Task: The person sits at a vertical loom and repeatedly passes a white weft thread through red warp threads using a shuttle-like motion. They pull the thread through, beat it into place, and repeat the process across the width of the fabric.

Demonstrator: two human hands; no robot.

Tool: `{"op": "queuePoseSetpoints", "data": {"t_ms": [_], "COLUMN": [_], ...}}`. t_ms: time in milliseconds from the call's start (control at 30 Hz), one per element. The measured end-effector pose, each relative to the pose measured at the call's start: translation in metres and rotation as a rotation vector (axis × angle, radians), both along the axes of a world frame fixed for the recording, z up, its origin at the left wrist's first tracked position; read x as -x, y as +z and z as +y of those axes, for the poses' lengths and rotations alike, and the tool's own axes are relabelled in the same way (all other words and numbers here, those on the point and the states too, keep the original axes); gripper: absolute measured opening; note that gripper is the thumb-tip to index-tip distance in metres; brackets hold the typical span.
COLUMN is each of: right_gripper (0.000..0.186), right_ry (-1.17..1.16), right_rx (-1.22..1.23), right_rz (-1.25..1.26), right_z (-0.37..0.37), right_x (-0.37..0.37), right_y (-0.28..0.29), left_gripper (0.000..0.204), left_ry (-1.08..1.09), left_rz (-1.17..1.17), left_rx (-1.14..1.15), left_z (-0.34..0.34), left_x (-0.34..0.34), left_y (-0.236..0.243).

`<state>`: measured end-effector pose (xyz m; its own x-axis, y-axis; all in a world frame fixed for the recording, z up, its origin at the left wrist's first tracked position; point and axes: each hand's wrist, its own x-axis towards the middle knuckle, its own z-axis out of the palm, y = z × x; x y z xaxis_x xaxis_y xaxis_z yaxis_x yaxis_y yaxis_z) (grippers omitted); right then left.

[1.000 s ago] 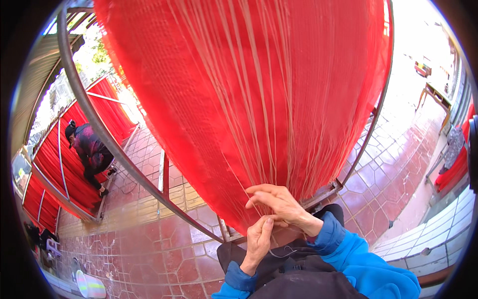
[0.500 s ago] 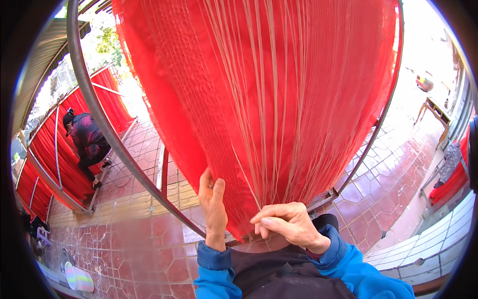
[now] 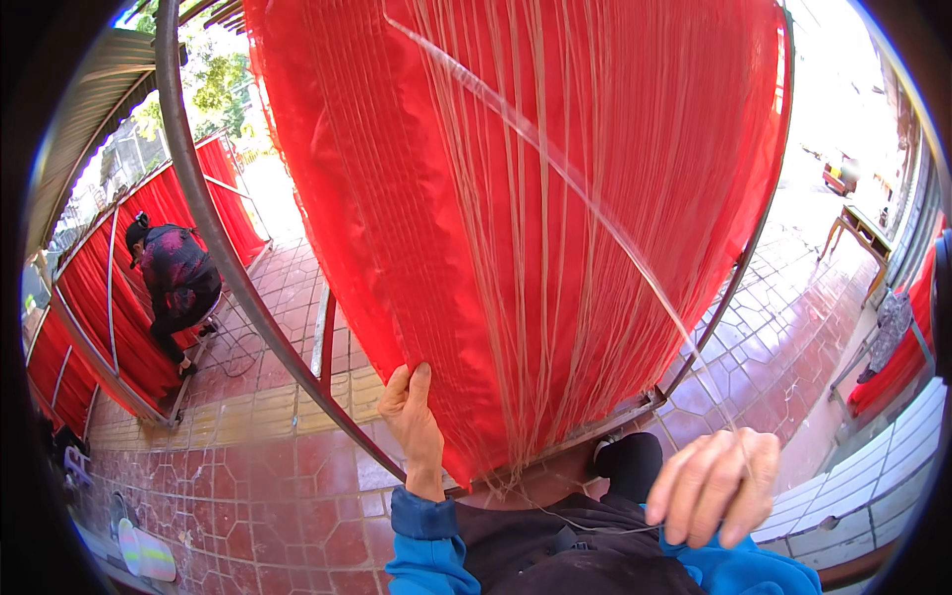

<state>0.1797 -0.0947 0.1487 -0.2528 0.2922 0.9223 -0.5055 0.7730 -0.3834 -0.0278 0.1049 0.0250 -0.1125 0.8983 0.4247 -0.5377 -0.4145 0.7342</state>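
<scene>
A large red cloth (image 3: 382, 228) hangs in front of me, with many pale, fine threads (image 3: 521, 198) running down its face, denser toward the right. My left hand (image 3: 416, 436) is closed on the cloth's lower left edge, thumb and fingers pinching it. Out to the right, clear of the cloth, my right hand (image 3: 716, 486) has its fingers curled round a thin strand of thread (image 3: 607, 220). That strand stretches tight and slanting from the upper part of the cloth down to the hand. A loose tail of thread crosses my dark apron (image 3: 540, 545).
A curved metal frame (image 3: 213, 233) surrounds the cloth. At left, a person in dark clothes (image 3: 178, 273) bends beside another red cloth (image 3: 139, 337) on a frame. A wooden table (image 3: 861, 233) stands at far right. A pale striped bucket (image 3: 149, 550) lies at lower left on tiled floor.
My right hand has swung from the cloth's lower edge out to the right, drawing a strand of thread taut across the cloth. The left hand has shifted slightly down and left, still at the edge.
</scene>
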Motion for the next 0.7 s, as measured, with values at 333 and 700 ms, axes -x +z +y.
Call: {"op": "queuePoseSetpoints", "data": {"t_ms": [333, 700], "right_gripper": [0.011, 0.022], "right_ry": [0.024, 0.393], "right_rx": [-0.212, 0.174], "right_rz": [0.197, -0.135], "right_z": [-0.061, -0.011], "right_x": [0.012, 0.006], "right_y": [0.060, -0.022], "left_gripper": [0.011, 0.007], "left_ry": [0.038, 0.032], "left_rz": [0.050, -0.006], "left_rx": [-0.014, -0.020], "left_z": [0.015, 0.024], "left_x": [0.003, 0.011], "left_y": [-0.009, -0.019]}}
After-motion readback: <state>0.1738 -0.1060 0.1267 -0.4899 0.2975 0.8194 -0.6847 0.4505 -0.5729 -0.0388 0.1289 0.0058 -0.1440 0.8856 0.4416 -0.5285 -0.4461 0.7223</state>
